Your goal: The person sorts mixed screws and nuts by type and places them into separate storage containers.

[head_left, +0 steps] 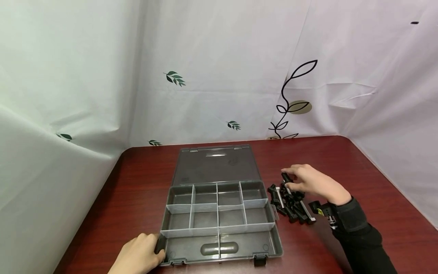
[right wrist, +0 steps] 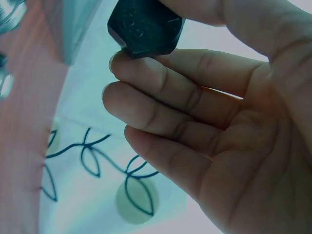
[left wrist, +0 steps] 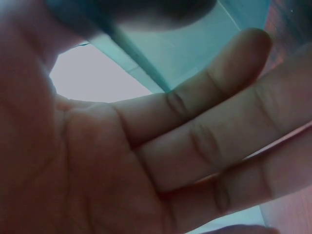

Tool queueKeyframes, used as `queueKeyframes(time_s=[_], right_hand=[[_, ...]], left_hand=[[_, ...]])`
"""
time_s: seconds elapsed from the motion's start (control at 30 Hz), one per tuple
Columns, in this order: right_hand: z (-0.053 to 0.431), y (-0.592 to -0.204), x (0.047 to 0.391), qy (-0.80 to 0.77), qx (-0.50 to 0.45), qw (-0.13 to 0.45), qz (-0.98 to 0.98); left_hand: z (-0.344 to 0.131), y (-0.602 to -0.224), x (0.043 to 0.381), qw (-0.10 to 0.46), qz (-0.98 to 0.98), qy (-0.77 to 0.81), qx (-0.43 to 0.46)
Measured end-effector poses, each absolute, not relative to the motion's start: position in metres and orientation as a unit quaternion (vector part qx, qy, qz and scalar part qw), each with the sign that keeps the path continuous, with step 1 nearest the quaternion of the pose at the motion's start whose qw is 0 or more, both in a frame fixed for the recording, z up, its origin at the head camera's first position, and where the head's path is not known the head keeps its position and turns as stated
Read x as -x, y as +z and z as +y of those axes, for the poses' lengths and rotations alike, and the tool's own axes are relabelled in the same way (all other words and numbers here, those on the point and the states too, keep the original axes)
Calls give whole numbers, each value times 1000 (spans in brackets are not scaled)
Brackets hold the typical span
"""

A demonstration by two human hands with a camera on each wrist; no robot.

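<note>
A grey plastic compartment box (head_left: 246, 228) lies with its lid (head_left: 215, 165) folded back flat on the table. At its near left corner, my left hand (head_left: 138, 254) grips the side wall, thumb at the rim and fingers along the outside. In the left wrist view the fingers (left wrist: 209, 141) extend beside the wall. My right hand (head_left: 316, 183) is over a pile of black-and-silver bolts (head_left: 280, 198) right of the box. Between thumb and fingertips it pinches a bolt, whose black hex head (right wrist: 146, 29) shows in the right wrist view.
The dark red table (head_left: 143, 182) carries the box and the bolt pile. A white cloth (head_left: 212, 106) with leaf prints hangs behind and at both sides. Dividers (head_left: 218, 219) split the box into several compartments, and a black latch (head_left: 260, 260) sits on its front edge.
</note>
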State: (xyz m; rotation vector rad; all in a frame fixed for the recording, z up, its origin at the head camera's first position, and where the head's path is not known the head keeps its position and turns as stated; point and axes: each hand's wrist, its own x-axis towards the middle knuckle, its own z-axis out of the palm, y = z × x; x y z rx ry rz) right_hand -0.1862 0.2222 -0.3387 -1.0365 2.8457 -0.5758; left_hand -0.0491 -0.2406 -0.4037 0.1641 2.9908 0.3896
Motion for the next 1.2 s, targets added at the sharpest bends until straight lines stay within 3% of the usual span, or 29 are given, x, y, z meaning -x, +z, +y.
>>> queueKeyframes(time_s=[1.2], right_hand=[[146,-327,192,-176,418,47,890]], left_hand=[[-239,-404,49,55,989,126,-49]])
